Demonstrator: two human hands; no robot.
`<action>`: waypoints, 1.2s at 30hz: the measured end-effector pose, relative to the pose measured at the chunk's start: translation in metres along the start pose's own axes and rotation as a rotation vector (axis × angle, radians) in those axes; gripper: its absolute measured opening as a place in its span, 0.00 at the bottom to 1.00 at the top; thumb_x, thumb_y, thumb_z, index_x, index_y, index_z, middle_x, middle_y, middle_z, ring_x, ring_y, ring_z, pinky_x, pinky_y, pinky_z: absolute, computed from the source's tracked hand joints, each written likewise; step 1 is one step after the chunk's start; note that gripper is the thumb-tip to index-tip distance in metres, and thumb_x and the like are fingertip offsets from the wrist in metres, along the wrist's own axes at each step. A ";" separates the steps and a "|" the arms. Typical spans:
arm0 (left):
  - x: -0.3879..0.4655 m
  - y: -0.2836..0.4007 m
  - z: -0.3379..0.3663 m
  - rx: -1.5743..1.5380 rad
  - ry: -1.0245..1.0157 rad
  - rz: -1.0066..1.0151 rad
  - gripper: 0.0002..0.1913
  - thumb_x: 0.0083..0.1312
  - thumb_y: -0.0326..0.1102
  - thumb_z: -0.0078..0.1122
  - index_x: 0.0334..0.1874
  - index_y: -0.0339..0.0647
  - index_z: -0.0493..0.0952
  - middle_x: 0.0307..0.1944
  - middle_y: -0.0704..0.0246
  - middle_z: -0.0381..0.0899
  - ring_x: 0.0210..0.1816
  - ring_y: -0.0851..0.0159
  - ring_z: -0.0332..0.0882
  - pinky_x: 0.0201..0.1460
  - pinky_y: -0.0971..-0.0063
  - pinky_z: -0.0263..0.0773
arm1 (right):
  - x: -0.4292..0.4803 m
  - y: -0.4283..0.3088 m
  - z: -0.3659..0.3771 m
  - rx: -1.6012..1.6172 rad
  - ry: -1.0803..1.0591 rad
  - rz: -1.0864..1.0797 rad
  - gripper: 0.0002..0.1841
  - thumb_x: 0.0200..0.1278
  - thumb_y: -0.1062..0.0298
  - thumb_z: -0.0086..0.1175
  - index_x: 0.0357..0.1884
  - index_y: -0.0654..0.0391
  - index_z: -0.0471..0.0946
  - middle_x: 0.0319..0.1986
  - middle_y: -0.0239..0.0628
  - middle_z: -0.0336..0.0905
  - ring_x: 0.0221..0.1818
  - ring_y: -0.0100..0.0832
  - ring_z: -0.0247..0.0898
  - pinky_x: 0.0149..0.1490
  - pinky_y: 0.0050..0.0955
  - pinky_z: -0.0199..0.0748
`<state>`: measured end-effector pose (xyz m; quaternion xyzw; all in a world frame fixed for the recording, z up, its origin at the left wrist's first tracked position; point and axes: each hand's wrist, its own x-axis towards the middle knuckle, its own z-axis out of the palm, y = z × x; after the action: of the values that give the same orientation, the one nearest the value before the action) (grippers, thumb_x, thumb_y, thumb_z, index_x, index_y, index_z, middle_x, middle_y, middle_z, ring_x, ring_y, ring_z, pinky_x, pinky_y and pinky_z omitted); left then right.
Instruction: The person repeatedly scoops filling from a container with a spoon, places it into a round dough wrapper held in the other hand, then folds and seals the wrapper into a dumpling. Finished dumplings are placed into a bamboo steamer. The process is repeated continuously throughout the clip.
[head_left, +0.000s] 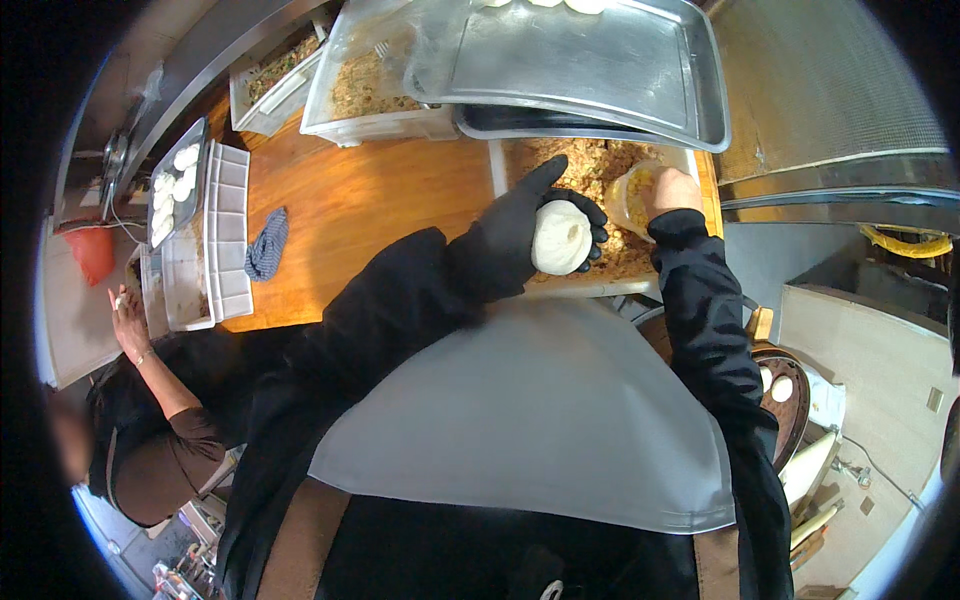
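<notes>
In a black glove, my left hand (559, 214) holds a round, white ball of dough (561, 238), with the fingers curled along its right side. My bare right hand (675, 193) is at a clear plastic tub (622, 196) holding yellow bits; its fingers are mostly hidden, and whether it grips the tub or reaches inside cannot be told. Both hands are over a large bin of brown, crumbly filling (577, 166) at the wooden table's near right edge.
Metal trays (570, 60) overhang the bin's far side. Plastic bins of filling (375, 86) stand behind. On the left are a striped cloth (268, 245), a white crate (229, 232), a tray of dough balls (178, 187) and a co-worker's hand (131, 326). A round steamer (784, 405) stands right.
</notes>
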<state>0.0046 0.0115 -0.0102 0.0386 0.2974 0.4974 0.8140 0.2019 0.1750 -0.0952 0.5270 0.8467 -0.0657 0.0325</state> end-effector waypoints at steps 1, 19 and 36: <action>-0.001 0.000 0.000 -0.005 -0.013 0.018 0.33 0.72 0.59 0.31 0.42 0.31 0.77 0.34 0.58 0.81 0.35 0.59 0.81 0.43 0.68 0.78 | 0.002 -0.001 0.002 0.003 -0.009 0.026 0.12 0.50 0.62 0.59 0.33 0.60 0.82 0.30 0.51 0.80 0.36 0.48 0.78 0.44 0.41 0.76; -0.001 0.002 0.023 0.150 0.078 0.325 0.31 0.73 0.57 0.31 0.38 0.33 0.76 0.32 0.60 0.81 0.33 0.61 0.80 0.42 0.69 0.77 | -0.052 -0.040 -0.096 0.720 0.152 0.010 0.10 0.48 0.66 0.62 0.29 0.62 0.80 0.24 0.41 0.81 0.28 0.30 0.78 0.36 0.28 0.75; -0.009 -0.005 0.053 0.765 -0.069 0.540 0.16 0.72 0.40 0.38 0.51 0.37 0.72 0.49 0.64 0.76 0.49 0.69 0.73 0.55 0.72 0.67 | -0.122 -0.049 -0.161 1.391 -0.237 -0.272 0.24 0.43 0.74 0.70 0.44 0.55 0.72 0.34 0.27 0.71 0.37 0.19 0.66 0.41 0.20 0.66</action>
<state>0.0335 0.0134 0.0359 0.4281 0.4115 0.5446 0.5923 0.2138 0.0687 0.0833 0.3050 0.6575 -0.6502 -0.2279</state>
